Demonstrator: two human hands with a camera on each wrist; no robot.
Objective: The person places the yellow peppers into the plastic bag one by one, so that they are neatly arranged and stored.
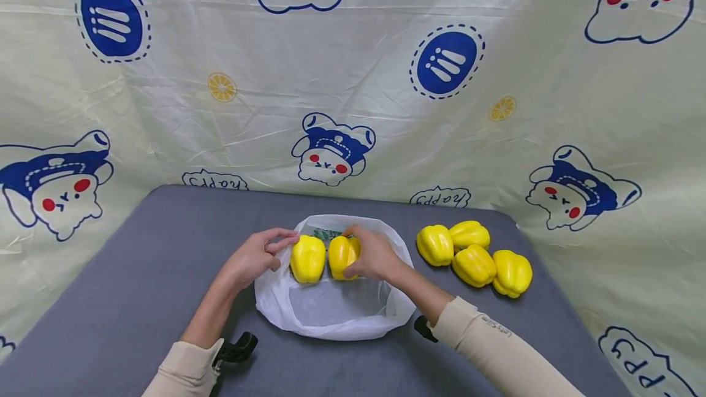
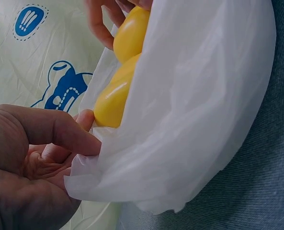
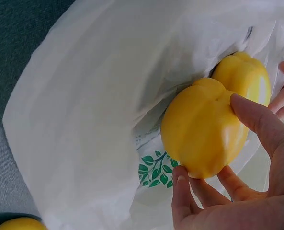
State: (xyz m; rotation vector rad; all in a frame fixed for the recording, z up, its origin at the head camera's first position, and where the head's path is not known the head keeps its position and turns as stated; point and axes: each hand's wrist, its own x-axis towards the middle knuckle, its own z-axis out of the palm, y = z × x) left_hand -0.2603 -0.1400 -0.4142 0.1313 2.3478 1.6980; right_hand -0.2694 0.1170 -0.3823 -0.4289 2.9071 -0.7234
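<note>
A white plastic bag [image 1: 353, 328] lies with its mouth spread wide on the grey table. Inside it, toward the back, one yellow bell pepper [image 1: 307, 259] sits on the left. My right hand [image 1: 374, 255] grips a second yellow bell pepper [image 3: 201, 129] beside it, thumb on one side and fingers on the other. The left hand [image 1: 255, 259] is at the bag's left rim; in the left wrist view its thumb and fingers [image 2: 86, 139] pinch the plastic edge, a fingertip right at the left pepper. Green leaf print [image 3: 156, 168] shows on the bag's inner wall.
Several more yellow bell peppers [image 1: 474, 265] lie grouped on the table right of the bag. A patterned cloth [image 1: 386, 139] hangs behind the grey tabletop [image 1: 182, 250]. Black straps [image 1: 236, 348] sit at the wrists.
</note>
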